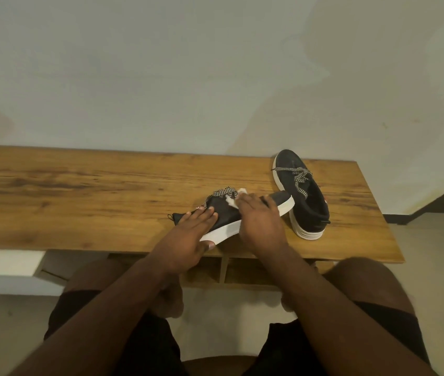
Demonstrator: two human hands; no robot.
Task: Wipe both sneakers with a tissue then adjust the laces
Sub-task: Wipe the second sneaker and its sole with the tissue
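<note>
The left hand (191,232) grips the near sneaker (242,213) at its heel, while the right hand (259,221) presses the tissue (233,200) onto its side with flat fingers. It seems wiping is under way; the far sneaker (302,194) and both laces probably remain.
</note>
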